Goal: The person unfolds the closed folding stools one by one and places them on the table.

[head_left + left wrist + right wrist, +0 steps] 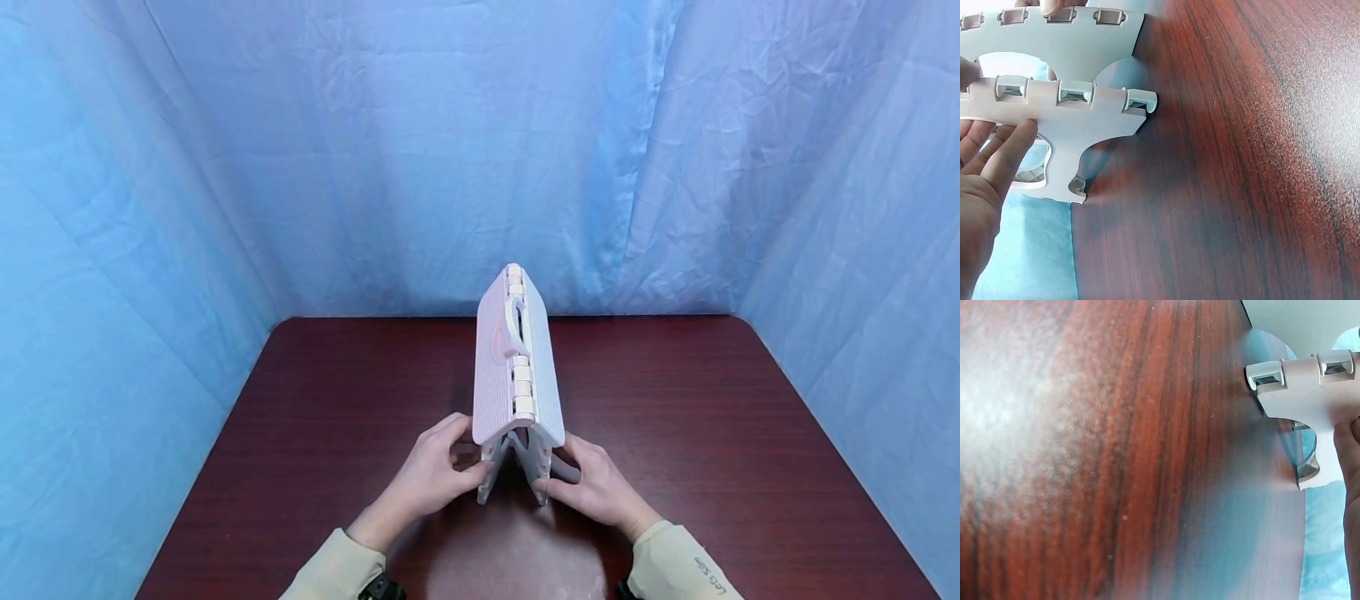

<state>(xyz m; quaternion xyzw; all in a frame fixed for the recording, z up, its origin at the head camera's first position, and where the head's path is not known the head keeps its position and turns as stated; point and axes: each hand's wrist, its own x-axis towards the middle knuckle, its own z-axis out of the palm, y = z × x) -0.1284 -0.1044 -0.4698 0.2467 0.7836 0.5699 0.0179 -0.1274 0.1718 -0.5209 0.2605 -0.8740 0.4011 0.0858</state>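
On the table [337, 383], I see a half-folded white stool [498, 392], the left hand [431, 477] gripping its left leg [491, 488], the right hand [594, 487] its right leg [533, 460].

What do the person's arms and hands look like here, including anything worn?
Both the left hand and right hand are ungloved. The left sleeve and right sleeve are pale beige-green; the right bears small dark lettering. Something black shows at each cuff.
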